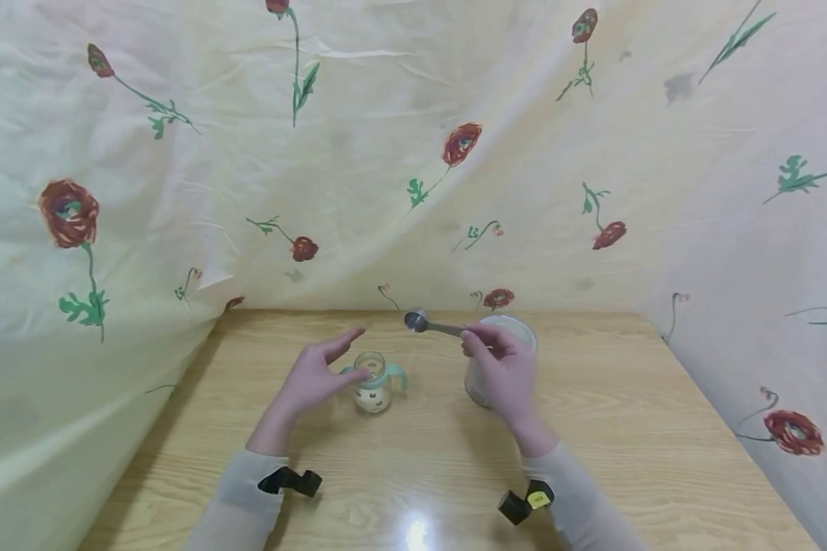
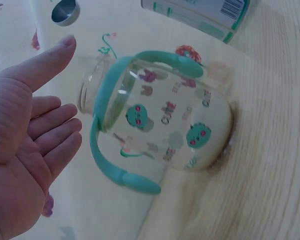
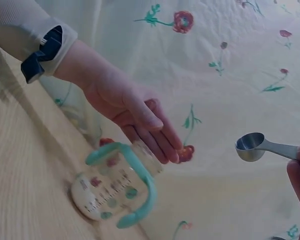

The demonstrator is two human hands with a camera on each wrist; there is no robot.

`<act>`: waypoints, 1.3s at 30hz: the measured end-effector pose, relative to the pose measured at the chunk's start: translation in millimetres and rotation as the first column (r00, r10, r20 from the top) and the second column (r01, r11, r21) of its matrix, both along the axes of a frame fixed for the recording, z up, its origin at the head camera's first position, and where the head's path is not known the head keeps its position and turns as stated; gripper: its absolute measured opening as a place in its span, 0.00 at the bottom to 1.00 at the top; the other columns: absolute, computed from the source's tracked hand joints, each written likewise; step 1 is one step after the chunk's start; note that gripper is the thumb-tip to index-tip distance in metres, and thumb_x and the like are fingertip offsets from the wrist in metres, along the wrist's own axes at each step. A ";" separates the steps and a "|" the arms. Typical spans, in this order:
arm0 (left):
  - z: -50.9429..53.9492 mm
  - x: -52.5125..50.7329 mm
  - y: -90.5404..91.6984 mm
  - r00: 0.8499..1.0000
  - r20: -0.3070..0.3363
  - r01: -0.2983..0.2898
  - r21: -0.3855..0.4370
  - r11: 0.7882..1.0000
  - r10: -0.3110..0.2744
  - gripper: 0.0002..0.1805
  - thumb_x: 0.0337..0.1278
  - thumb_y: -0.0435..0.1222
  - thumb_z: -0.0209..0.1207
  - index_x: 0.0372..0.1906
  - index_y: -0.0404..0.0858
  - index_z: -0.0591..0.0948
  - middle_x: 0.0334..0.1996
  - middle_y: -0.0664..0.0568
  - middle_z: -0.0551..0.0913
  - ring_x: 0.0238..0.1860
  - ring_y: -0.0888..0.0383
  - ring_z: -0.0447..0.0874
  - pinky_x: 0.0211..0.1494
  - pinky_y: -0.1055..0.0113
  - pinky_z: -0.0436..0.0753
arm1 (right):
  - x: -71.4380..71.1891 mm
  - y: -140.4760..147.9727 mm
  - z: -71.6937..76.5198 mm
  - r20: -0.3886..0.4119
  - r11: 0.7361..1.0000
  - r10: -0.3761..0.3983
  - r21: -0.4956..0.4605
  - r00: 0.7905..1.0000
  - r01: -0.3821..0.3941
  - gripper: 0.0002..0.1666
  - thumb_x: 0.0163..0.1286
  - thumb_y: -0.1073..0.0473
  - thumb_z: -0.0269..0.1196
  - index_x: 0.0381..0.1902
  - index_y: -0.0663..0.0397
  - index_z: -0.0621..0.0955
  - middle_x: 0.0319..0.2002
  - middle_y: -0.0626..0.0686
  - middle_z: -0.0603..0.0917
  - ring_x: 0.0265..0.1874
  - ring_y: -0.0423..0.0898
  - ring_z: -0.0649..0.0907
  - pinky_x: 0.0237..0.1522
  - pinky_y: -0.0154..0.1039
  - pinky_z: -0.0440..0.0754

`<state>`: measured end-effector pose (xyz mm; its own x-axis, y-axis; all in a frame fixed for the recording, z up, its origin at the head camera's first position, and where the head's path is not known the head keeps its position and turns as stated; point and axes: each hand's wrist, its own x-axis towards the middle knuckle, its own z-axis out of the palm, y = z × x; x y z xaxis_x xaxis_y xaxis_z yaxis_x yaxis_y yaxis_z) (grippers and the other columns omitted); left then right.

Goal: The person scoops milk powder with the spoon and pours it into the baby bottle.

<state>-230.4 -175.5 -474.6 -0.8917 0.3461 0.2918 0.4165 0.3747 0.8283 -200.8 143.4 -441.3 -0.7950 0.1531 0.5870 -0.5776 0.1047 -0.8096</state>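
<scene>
Spoon (image 1: 416,322) pinched in right hand (image 1: 505,366), left hand (image 1: 319,373) wide beside bottle (image 1: 372,398), I judge scooping underway, next move a dip into the can (image 1: 477,388)

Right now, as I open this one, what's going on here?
A person's right hand holds a metal spoon by its handle, raised above the table. The spoon's bowl looks empty. The left hand is open close to the neck of a bottle, not gripping it. The bottle stands upright, uncapped, with something whitish at the bottom. A can stands by the right hand.
</scene>
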 end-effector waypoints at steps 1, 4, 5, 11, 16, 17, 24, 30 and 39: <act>0.9 0.3 1.4 1.000 -0.008 -0.005 0.002 1.000 0.005 0.43 0.60 0.46 0.78 0.79 0.46 0.74 0.77 0.53 0.73 0.73 0.36 0.73 0.77 0.47 0.72 | -0.5 3.1 0.8 0.006 1.000 -0.004 -0.003 1.000 0.004 0.06 0.70 0.74 0.70 0.44 0.70 0.87 0.37 0.55 0.90 0.33 0.39 0.88 0.39 0.34 0.91; 3.2 0.4 6.6 1.000 -0.020 -0.016 0.013 1.000 0.016 0.42 0.61 0.44 0.78 0.79 0.47 0.74 0.76 0.54 0.74 0.74 0.38 0.73 0.76 0.48 0.72 | -2.0 12.2 3.9 0.030 0.999 -0.030 -0.011 0.999 0.030 0.05 0.72 0.72 0.70 0.44 0.68 0.88 0.38 0.52 0.90 0.33 0.39 0.89 0.39 0.32 0.90; 3.9 0.3 8.3 1.000 -0.024 -0.016 0.019 1.000 0.016 0.42 0.60 0.43 0.78 0.78 0.47 0.74 0.76 0.54 0.74 0.74 0.38 0.73 0.76 0.48 0.73 | -2.5 15.2 5.1 0.032 0.999 -0.040 -0.009 0.999 0.040 0.05 0.72 0.72 0.70 0.44 0.68 0.88 0.38 0.53 0.90 0.33 0.40 0.89 0.39 0.32 0.90; 8.9 0.0 17.3 0.999 -0.042 -0.022 0.034 0.999 0.023 0.42 0.60 0.46 0.78 0.78 0.44 0.76 0.75 0.53 0.74 0.74 0.39 0.74 0.76 0.48 0.73 | -3.6 30.7 9.4 0.094 0.995 -0.098 0.009 0.991 0.098 0.06 0.73 0.68 0.70 0.45 0.66 0.89 0.36 0.46 0.92 0.31 0.40 0.89 0.39 0.31 0.89; 11.6 0.5 26.2 0.998 -0.060 -0.012 0.052 0.999 0.015 0.41 0.60 0.44 0.78 0.77 0.44 0.76 0.75 0.53 0.75 0.74 0.39 0.74 0.77 0.50 0.72 | -2.3 38.4 11.7 0.111 0.994 -0.111 0.007 0.988 0.111 0.08 0.74 0.68 0.70 0.47 0.68 0.88 0.36 0.43 0.92 0.32 0.39 0.89 0.40 0.31 0.89; 11.9 0.6 28.4 0.998 -0.064 -0.009 0.057 0.998 0.013 0.40 0.60 0.44 0.78 0.77 0.45 0.76 0.75 0.53 0.75 0.74 0.40 0.74 0.77 0.51 0.72 | -2.0 39.7 11.9 0.114 0.994 -0.112 0.003 0.987 0.112 0.08 0.74 0.67 0.70 0.47 0.68 0.88 0.36 0.43 0.92 0.32 0.39 0.89 0.40 0.31 0.89; 15.7 1.0 48.5 0.994 -0.107 0.032 0.103 0.994 -0.021 0.39 0.61 0.42 0.78 0.77 0.47 0.77 0.75 0.53 0.76 0.74 0.42 0.74 0.76 0.52 0.73 | -1.4 51.9 10.3 0.133 0.988 -0.152 0.021 0.979 0.151 0.10 0.74 0.65 0.71 0.47 0.69 0.88 0.37 0.51 0.92 0.32 0.39 0.90 0.40 0.30 0.89; 19.0 -1.1 71.9 0.988 -0.141 0.083 0.145 0.986 -0.063 0.39 0.62 0.40 0.77 0.77 0.44 0.76 0.74 0.49 0.76 0.75 0.47 0.74 0.76 0.54 0.73 | -2.4 68.5 6.7 0.142 0.983 -0.181 0.060 0.973 0.174 0.12 0.76 0.63 0.70 0.48 0.69 0.88 0.37 0.49 0.92 0.33 0.38 0.89 0.41 0.29 0.88; 18.6 -1.7 104.4 0.987 -0.148 0.089 0.142 0.986 -0.068 0.39 0.63 0.42 0.76 0.77 0.43 0.75 0.76 0.48 0.75 0.76 0.53 0.72 0.76 0.55 0.73 | -1.8 88.8 6.2 0.145 0.979 -0.193 0.092 0.971 0.181 0.11 0.75 0.65 0.70 0.48 0.70 0.88 0.35 0.48 0.92 0.31 0.37 0.89 0.41 0.29 0.89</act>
